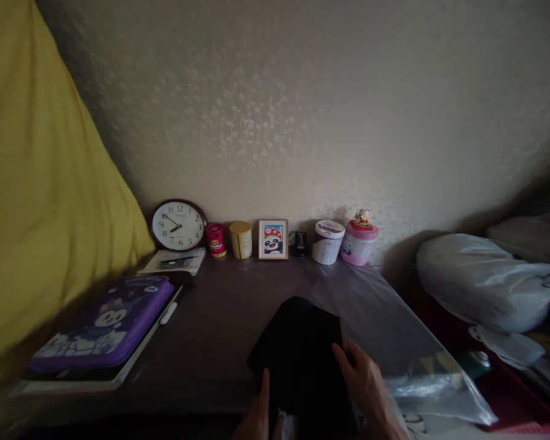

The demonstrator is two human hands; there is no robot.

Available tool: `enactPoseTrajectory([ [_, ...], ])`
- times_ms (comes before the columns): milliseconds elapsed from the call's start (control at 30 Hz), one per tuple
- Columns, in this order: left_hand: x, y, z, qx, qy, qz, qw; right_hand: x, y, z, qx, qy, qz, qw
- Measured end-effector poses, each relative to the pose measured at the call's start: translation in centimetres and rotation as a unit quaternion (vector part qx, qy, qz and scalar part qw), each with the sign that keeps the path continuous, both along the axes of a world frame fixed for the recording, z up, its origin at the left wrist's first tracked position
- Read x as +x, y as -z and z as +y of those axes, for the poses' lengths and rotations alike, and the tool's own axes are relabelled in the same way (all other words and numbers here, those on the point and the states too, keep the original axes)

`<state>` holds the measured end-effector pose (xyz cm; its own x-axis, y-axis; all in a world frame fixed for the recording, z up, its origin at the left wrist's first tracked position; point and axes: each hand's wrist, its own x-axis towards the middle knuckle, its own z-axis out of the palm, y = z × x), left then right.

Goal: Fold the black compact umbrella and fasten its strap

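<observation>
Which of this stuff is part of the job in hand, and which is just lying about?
In hand:
- black fabric-like item
- left hand and right hand, at its sides

Lying about:
- clock
- purple case
- yellow-lidded tin
- framed picture
- pink tub

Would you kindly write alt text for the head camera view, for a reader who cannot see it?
The left hand and right hand hold a black item, apparently fabric, at a dark table. Along the wall stand a round clock, canisters and a framed panda picture; a purple case lies at left.
</observation>
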<state>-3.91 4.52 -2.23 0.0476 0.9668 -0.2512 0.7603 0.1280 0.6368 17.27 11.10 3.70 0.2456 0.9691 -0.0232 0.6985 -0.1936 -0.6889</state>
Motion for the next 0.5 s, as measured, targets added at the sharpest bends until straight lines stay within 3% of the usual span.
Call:
enactPoseTrajectory([
  [233,0.2,-2.1,-0.1,-0.027,-0.008,-0.011,1.000,-2.3,-2.1,1.6,0.041,-0.025,0.063,0.997],
  [500,0.5,-0.5,0.2,-0.009,-0.019,0.010,1.000,-5.6,-1.6,4.1,0.077,-0.080,0.137,0.984],
])
